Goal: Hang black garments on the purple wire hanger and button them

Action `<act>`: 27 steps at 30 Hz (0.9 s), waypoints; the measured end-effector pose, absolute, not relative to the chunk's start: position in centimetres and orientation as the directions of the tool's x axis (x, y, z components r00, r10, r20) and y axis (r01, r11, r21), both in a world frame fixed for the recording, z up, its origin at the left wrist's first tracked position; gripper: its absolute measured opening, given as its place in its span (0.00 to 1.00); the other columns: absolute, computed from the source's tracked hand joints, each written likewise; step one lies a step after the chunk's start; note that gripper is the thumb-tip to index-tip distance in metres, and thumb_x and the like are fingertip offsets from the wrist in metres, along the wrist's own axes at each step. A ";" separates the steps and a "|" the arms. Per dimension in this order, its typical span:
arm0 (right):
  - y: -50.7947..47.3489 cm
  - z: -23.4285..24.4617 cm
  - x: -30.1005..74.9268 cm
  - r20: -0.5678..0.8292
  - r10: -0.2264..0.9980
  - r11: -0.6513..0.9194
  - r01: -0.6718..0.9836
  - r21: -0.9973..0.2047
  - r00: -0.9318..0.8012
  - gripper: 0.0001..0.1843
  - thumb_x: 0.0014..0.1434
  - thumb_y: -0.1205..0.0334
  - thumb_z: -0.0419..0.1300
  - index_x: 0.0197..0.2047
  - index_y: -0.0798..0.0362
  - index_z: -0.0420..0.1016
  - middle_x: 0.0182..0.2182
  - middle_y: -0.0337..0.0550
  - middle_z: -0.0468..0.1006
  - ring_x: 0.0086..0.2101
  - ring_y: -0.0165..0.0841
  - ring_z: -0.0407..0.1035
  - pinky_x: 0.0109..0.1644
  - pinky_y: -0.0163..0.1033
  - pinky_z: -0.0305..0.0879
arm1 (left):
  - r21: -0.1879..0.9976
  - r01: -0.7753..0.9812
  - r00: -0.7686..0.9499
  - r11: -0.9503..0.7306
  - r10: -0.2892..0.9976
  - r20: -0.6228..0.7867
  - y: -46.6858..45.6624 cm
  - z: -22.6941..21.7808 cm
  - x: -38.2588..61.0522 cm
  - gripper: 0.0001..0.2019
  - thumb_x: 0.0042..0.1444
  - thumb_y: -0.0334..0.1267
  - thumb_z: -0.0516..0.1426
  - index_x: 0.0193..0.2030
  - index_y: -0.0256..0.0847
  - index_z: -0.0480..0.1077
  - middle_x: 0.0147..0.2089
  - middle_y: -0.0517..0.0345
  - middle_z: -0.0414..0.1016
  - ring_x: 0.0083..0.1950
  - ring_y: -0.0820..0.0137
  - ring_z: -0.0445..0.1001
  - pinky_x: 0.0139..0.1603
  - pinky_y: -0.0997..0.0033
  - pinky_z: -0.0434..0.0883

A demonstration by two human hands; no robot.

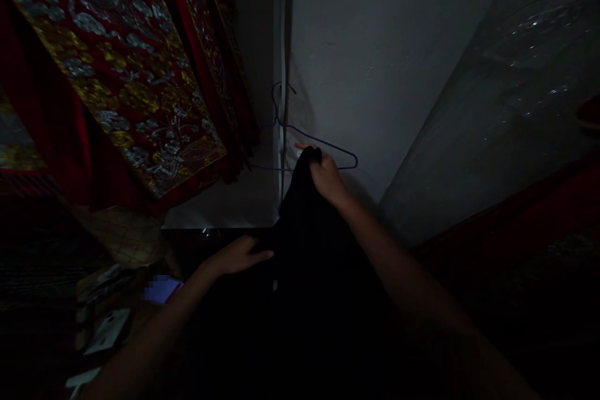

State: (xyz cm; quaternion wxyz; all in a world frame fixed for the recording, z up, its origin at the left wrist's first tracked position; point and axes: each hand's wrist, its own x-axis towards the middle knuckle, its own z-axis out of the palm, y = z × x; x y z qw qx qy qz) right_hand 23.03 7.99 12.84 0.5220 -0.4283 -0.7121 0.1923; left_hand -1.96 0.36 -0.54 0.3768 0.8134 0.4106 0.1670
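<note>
A black garment (304, 212) hangs down in front of me, too dark for its shape to show fully. High on it, my right hand (327, 176) is closed around a gathered part of the cloth. Lower and to the left, my left hand (241, 254) grips the garment's edge, with its thumb lying along the cloth and the other fingers partly hidden. Behind the raised cloth is a thin purple clothes hanger (328, 142), its hook against a pale vertical strip on the wall. A small light tag (275, 285) shows on the dark cloth.
Red cloth with gold and silver sequins (140, 94) hangs at the upper left. Clear plastic sheeting (469, 112) covers something at the right. At the lower left are a lit screen (164, 289) and a pale flat object (110, 330).
</note>
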 end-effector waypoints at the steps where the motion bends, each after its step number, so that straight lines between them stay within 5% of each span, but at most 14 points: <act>1: 8.7 12.2 23.0 0.491 0.869 0.465 0.442 -0.767 -0.062 0.20 0.67 0.58 0.46 0.41 0.55 0.79 0.37 0.47 0.81 0.43 0.40 0.75 0.49 0.42 0.67 | 0.729 0.565 0.609 -0.387 0.792 -0.051 0.7 -0.5 -2.6 0.23 0.63 0.57 0.54 0.51 0.40 0.76 0.51 0.52 0.81 0.50 0.57 0.78 0.52 0.62 0.72; 5: 10.1 10.2 24.6 0.251 0.966 0.241 0.585 -0.774 -0.066 0.24 0.67 0.51 0.47 0.31 0.56 0.76 0.29 0.49 0.80 0.33 0.39 0.75 0.35 0.38 0.63 | 0.646 0.655 0.567 -0.393 0.820 -0.076 2.2 0.2 -5.3 0.23 0.64 0.56 0.51 0.40 0.39 0.78 0.40 0.54 0.82 0.40 0.60 0.78 0.42 0.65 0.71; 8: 10.1 10.9 27.1 0.368 0.930 0.284 0.663 -0.693 -0.014 0.21 0.65 0.52 0.50 0.28 0.54 0.75 0.26 0.47 0.78 0.31 0.38 0.74 0.32 0.36 0.58 | 0.610 0.696 0.497 -0.377 0.867 -0.030 3.7 1.4 -7.5 0.23 0.63 0.57 0.50 0.39 0.41 0.78 0.39 0.54 0.82 0.39 0.59 0.78 0.43 0.64 0.72; 14: 9.4 14.4 29.6 0.476 0.875 0.378 0.737 -0.561 -0.086 0.23 0.61 0.49 0.56 0.19 0.53 0.68 0.18 0.41 0.69 0.25 0.34 0.68 0.29 0.37 0.52 | 0.569 0.719 0.282 -0.399 0.916 0.286 7.1 5.3 -11.2 0.22 0.60 0.53 0.51 0.47 0.41 0.77 0.51 0.49 0.80 0.53 0.55 0.76 0.60 0.57 0.68; 21: 9.2 13.0 28.6 0.407 0.909 0.350 0.697 -0.626 -0.092 0.26 0.58 0.46 0.58 0.16 0.51 0.61 0.15 0.36 0.61 0.21 0.30 0.61 0.26 0.36 0.50 | 0.647 0.667 -0.052 -0.370 0.843 0.536 9.3 9.6 -8.9 0.18 0.58 0.42 0.47 0.41 0.35 0.75 0.35 0.53 0.78 0.39 0.61 0.75 0.43 0.64 0.73; 25: 8.8 11.5 27.5 0.348 0.928 0.351 0.626 -0.696 -0.134 0.23 0.59 0.44 0.55 0.20 0.52 0.65 0.17 0.38 0.66 0.23 0.33 0.66 0.28 0.36 0.56 | 0.543 0.681 0.009 -0.492 0.747 0.665 10.3 13.0 -6.2 0.20 0.56 0.35 0.48 0.50 0.36 0.74 0.44 0.52 0.79 0.44 0.63 0.75 0.49 0.66 0.71; 27: 8.7 11.2 27.5 0.441 0.885 0.437 0.588 -0.681 -0.147 0.19 0.60 0.48 0.54 0.28 0.53 0.72 0.24 0.42 0.74 0.29 0.36 0.71 0.34 0.38 0.63 | 0.460 0.718 0.097 -0.523 0.729 0.678 10.5 14.6 -5.4 0.21 0.55 0.32 0.48 0.51 0.37 0.74 0.45 0.52 0.79 0.44 0.63 0.76 0.50 0.65 0.71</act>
